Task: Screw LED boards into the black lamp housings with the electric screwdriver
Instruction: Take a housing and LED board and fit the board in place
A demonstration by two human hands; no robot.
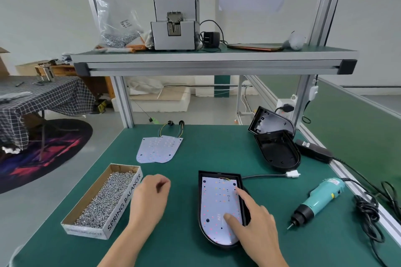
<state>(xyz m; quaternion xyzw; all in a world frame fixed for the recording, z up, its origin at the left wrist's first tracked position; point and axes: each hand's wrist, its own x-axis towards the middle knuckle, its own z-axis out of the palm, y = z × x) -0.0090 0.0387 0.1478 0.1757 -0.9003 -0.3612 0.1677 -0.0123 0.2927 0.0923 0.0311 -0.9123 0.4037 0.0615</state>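
Head-height, forward-down over the workbench (208, 149)

Green mat (195, 154), black housing (200, 201), white LED board (217, 201) (pink-dotted), teal screwdriver (321, 199), checked tablecloth (43, 97)

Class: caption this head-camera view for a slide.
Right hand presses an LED board in a black lamp housing; left hand beside the screw box, electric screwdriver lying unused.

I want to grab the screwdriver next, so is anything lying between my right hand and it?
Nothing visible does. Only bare green mat lies between the right hand, which presses on the LED board, and the screwdriver. The white plug lies farther back, and the cord coils beyond the screwdriver.
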